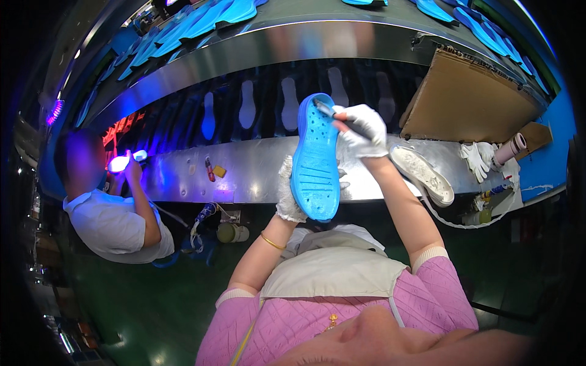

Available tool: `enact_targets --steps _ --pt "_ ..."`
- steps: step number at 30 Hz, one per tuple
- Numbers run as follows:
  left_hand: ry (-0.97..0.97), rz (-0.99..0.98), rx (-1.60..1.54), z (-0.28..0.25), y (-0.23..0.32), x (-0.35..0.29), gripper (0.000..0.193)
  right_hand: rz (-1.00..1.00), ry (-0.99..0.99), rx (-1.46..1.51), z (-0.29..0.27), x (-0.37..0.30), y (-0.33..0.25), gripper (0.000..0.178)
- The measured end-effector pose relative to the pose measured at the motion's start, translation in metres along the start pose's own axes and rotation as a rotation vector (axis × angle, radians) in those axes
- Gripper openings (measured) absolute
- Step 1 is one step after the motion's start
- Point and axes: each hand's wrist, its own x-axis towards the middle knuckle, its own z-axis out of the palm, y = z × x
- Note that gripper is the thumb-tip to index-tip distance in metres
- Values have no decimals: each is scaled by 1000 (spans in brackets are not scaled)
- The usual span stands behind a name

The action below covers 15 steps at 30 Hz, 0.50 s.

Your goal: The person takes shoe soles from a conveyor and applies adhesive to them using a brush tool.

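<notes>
A bright blue shoe sole (pixel 315 171) is held upright in front of me, its hollow inner side with ridges and small holes facing me. My left hand (pixel 287 192), in a white glove, is wrapped around its lower part from behind; some of its fingers show past the right edge. In a white glove with bare fingertips, my right hand (pixel 365 133) pinches a small brush (pixel 323 108). The dark brush tip meets the sole's inside near the top end. To the right, a white sole (pixel 422 175) lies on the metal bench (pixel 262 165).
Cardboard (pixel 470 100) stands at the bench's right, near white gloves (pixel 475 161) and a pink cylinder (pixel 510 150). A red-handled tool (pixel 210 170) and yellow block (pixel 219 172) lie left. A co-worker (pixel 119 226) handles something glowing. Blue soles (pixel 207 24) line the shelf above.
</notes>
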Motion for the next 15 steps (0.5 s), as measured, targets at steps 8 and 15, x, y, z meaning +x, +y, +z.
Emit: enact_targets --steps 8,15 --pt "205 122 156 -11 23 -1 67 235 -416 183 -13 -55 -80 26" --pt "153 87 183 4 20 -4 67 137 -259 34 -27 -3 -37 25"
